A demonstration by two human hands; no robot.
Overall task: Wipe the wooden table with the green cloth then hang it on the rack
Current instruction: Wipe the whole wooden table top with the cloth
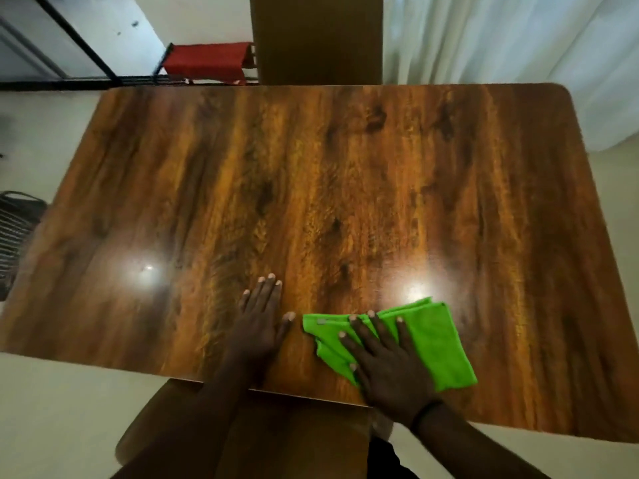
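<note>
The glossy wooden table (311,174) fills most of the view. A folded green cloth (435,344) lies near the front edge, right of centre. My right hand (387,368) presses flat on the cloth with fingers spread, covering its left half. Just left of the cloth, my left hand (262,323) rests flat on the bare wood, fingers apart, holding nothing. A black rack (166,69) with a red cloth (207,62) draped on it stands beyond the table's far left corner.
A brown chair back (316,39) stands at the far edge, and a chair seat (249,437) sits below the near edge. White curtains (511,36) hang at the back right. A dark wire basket (14,229) is at the left edge.
</note>
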